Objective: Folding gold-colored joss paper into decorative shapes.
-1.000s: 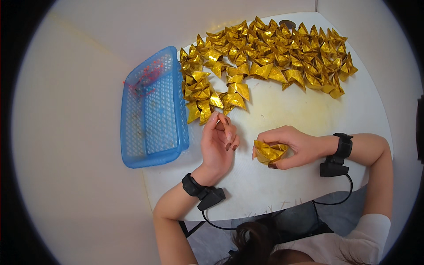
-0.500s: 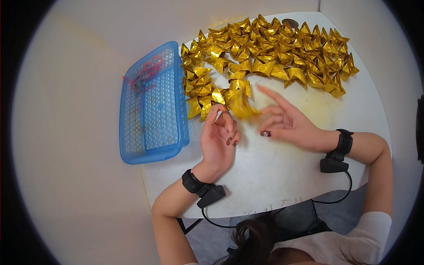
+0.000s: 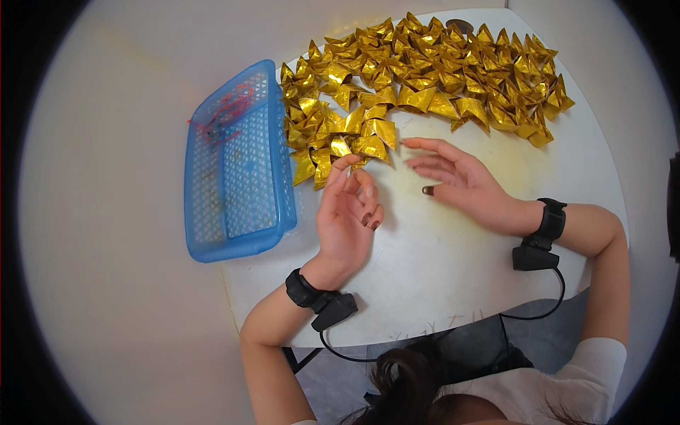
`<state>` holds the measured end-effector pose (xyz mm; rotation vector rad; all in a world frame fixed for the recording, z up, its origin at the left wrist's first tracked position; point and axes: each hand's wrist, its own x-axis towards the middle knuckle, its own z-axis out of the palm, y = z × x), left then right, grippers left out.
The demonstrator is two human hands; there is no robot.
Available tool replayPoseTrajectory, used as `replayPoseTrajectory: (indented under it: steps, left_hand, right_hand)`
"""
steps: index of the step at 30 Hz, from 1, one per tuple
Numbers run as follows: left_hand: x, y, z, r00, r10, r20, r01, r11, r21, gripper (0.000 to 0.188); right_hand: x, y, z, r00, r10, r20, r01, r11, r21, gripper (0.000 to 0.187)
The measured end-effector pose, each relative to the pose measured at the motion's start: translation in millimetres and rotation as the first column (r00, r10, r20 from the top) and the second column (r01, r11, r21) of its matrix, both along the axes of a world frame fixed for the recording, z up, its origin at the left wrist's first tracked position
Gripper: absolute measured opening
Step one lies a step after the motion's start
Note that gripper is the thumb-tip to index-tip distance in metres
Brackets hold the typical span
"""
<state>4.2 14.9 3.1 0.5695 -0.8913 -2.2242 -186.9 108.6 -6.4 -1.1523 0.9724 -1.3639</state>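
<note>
Gold foil paper ingots [image 3: 443,71], folded with pointed ends, lie crowded across the far half of the table. At the near left edge of this heap rests one gold paper ingot [image 3: 372,146], just beyond my left fingertips. My left hand [image 3: 343,216] is turned palm up beside it, with its fingers loosely bent and apart and nothing seen in them. To the right, my right hand [image 3: 471,185] hovers over the white tabletop, fingers stretched toward the left and thumb apart. It is slightly blurred and holds nothing that I can see.
A blue plastic basket [image 3: 241,253] with perforated walls stands at the table's left edge, with small red-pink bits inside. Behind the ingots is a dark round thing [image 3: 460,26]. The white table [image 3: 432,283] borders pale walls. Both wrists wear black straps with cabled boxes.
A blurred gold ingot between my hands now lies still at the heap's near edge. My right hand has drawn its fingers together somewhat. My left hand has shifted only slightly.
</note>
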Motion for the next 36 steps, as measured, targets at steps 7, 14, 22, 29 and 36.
replayPoseTrajectory:
  steps: [7, 14, 22, 29, 36]
  left_hand:
    - [-1.7, -0.9, -1.8, 1.000, -0.019, 0.005, 0.019, 1.000, -0.008, 0.024]
    - [-2.6, 1.0, 2.1, 0.996, -0.058, 0.062, 0.065, 0.991, -0.117, 0.020]
    - [-0.4, 1.0, 1.5, 0.987, -0.120, 0.105, 0.142, 0.959, -0.245, 0.022]
    - [-0.1, 0.2, -0.2, 0.992, -0.104, 0.070, 0.114, 0.979, -0.169, 0.018]
    - [-2.6, 1.0, 0.8, 0.992, -0.103, 0.067, 0.111, 0.984, -0.140, 0.015]
  right_hand:
    - [-15.5, -8.6, 1.6, 0.815, -0.278, -0.509, 0.234, 0.961, -0.149, 0.052]
    - [-33.2, -17.7, -1.5, 0.727, -0.328, -0.604, 0.315, 0.940, -0.131, 0.051]
    - [-33.0, -22.0, -4.4, 0.653, -0.338, -0.678, 0.270, 0.940, -0.208, 0.053]
    - [-42.3, -29.4, -1.0, 0.665, -0.290, -0.689, 0.259, 0.954, -0.152, 0.037]
    - [-48.6, -29.9, -2.8, 0.870, -0.332, -0.364, 0.321, 0.943, -0.091, 0.031]
